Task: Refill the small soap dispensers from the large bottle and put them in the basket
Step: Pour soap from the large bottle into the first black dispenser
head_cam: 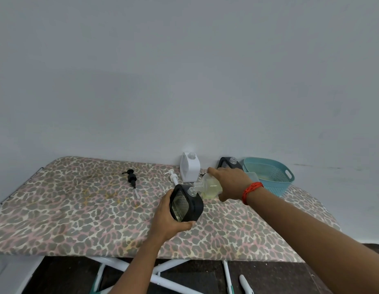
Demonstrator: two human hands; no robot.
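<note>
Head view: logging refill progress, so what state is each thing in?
Black dispenser: pump off, partly filled, gripped by left hand.
Bottle: uncapped, tipped, mouth at that dispenser's neck, gripped by right hand.
White dispenser: upright, pump off.
Rear dispenser: upright, pump off.
Black pump: lying on table.
White pump: lying on table.
Basket: upright, no dispenser seen inside.

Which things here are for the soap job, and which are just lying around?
For the job: big bottle in right hand, black dispenser in left hand, white dispenser, second black dispenser, basket, black pump, white pump.
Lying about: white pen-like thing on the floor.
</note>
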